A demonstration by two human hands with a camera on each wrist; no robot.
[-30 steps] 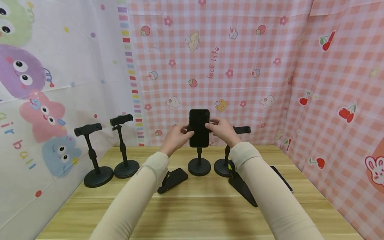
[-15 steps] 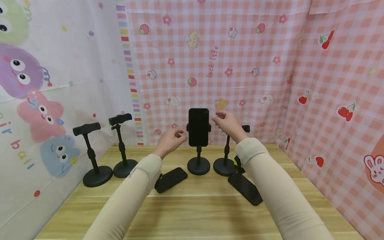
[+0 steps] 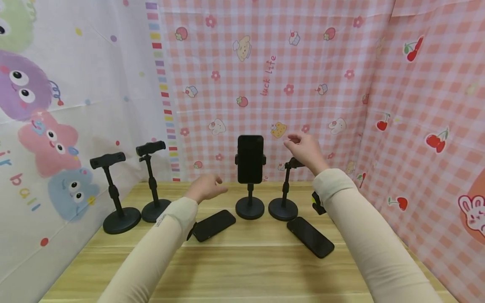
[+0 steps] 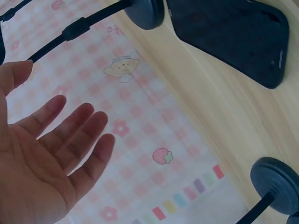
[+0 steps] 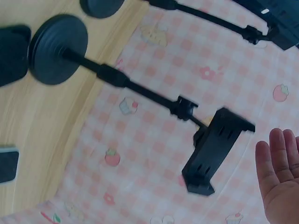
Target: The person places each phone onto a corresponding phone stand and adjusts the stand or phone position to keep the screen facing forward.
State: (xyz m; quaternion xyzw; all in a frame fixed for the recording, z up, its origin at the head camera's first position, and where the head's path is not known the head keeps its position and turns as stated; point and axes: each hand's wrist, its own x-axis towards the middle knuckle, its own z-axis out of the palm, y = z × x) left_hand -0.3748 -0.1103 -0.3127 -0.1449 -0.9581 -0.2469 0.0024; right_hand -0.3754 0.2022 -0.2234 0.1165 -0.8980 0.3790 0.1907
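A black phone (image 3: 250, 159) stands upright in the clamp of the middle phone stand (image 3: 250, 208), with neither hand touching it. To its left, my left hand (image 3: 206, 187) hovers above a second phone (image 3: 214, 225) lying on the table; the left wrist view shows its fingers spread and holding nothing. My right hand (image 3: 305, 150) is raised at the right, in front of the clamp of another phone stand (image 3: 283, 209), which it partly hides. In the right wrist view that stand's clamp (image 5: 217, 149) holds nothing, and the hand's fingers (image 5: 278, 151) are straight.
Two more phone stands, one at far left (image 3: 121, 220) and one beside it (image 3: 150, 148), have bare clamps. Another phone (image 3: 310, 237) lies front right on the wooden table (image 3: 242, 269). The corner of a further phone (image 5: 7, 165) shows in the right wrist view. Patterned cloth (image 3: 227, 63) hangs behind.
Both hands let go of the middle phone and clamp and moved apart, the left one leftward and down, the right one rightward and up. The phone stays in the stand.
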